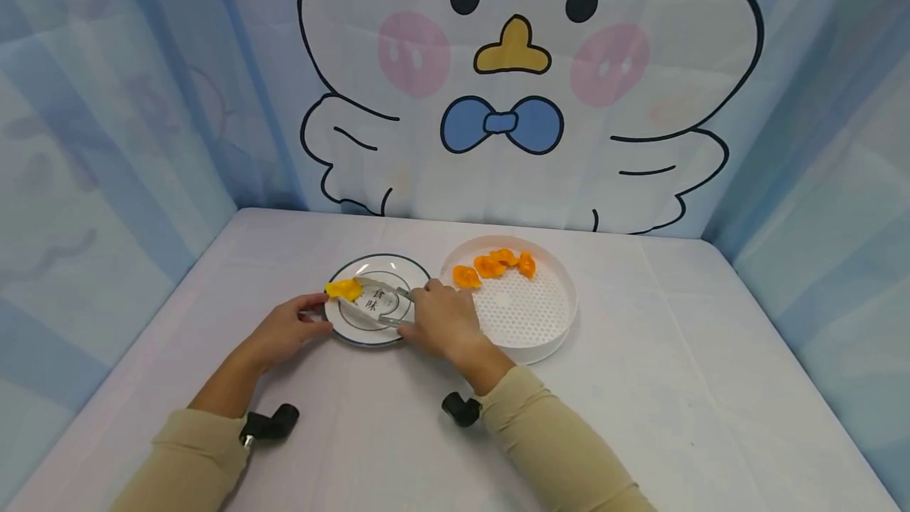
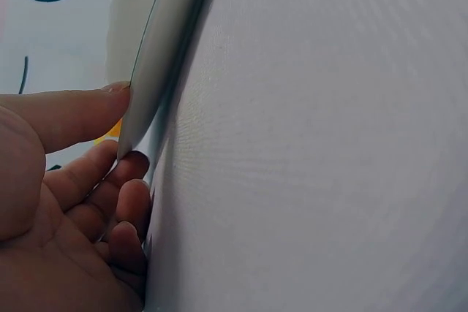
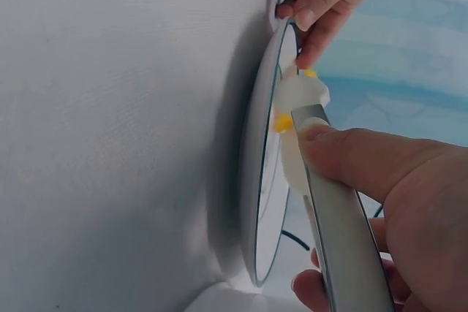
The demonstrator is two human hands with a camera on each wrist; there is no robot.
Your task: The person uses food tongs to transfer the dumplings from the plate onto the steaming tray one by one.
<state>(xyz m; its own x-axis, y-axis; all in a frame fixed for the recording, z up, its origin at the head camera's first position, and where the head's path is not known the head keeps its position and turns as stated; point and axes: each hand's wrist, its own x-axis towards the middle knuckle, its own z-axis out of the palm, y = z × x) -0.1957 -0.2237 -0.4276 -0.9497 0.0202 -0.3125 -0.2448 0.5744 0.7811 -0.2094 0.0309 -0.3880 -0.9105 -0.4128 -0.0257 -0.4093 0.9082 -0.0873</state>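
Note:
A white plate (image 1: 355, 333) with a dark rim line and printed characters lies on the table. My left hand (image 1: 287, 330) pinches its left edge, thumb on top and fingertips beneath in the left wrist view. Metal tongs (image 3: 340, 217) with pale, broad tips are gripped in my right hand (image 1: 448, 318), the thumb pressing along one arm. At the plate's left side, a yellow dumpling-shaped piece (image 1: 344, 289) sits by the tong tips. Whether the tips squeeze it is hard to tell.
Right of the plate stands a round white tray (image 1: 529, 326) with a perforated floor and raised rim. Several orange dumpling-shaped pieces (image 1: 489, 266) lie toward its back left. A printed curtain (image 1: 512, 180) rises behind the table (image 1: 675, 385).

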